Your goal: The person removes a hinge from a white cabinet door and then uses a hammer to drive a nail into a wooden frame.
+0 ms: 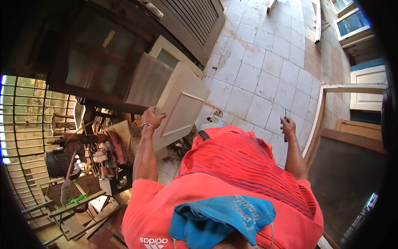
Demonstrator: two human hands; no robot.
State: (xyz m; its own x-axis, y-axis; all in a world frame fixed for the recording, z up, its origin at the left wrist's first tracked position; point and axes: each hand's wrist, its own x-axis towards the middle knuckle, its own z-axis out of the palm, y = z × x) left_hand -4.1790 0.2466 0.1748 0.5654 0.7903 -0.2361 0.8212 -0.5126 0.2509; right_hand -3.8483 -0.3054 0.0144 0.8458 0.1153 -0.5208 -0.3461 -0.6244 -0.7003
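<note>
My left hand (152, 119) grips the edge of a pale cream wooden panel (182, 114) with a raised rectangular moulding, tilted against other panels at the left. Behind it stand a brown panel (141, 87), a cream frame with a pane (166, 56) and a dark wooden glazed door (95, 66). My right hand (289, 128), out to the right, is closed round a slim dark tool (285, 114), too small to name exactly. My foot (217, 114) shows on the tiles below, beside the panel's right side.
A rusty machine with a motor (58, 163) and metal racks with wood scraps stand left, before a barred grille (25, 108). A louvred dark door (186, 20) lies upper left. A framed door (348, 182) and more white doors (367, 79) line the right. Tiled floor (261, 66) stretches ahead.
</note>
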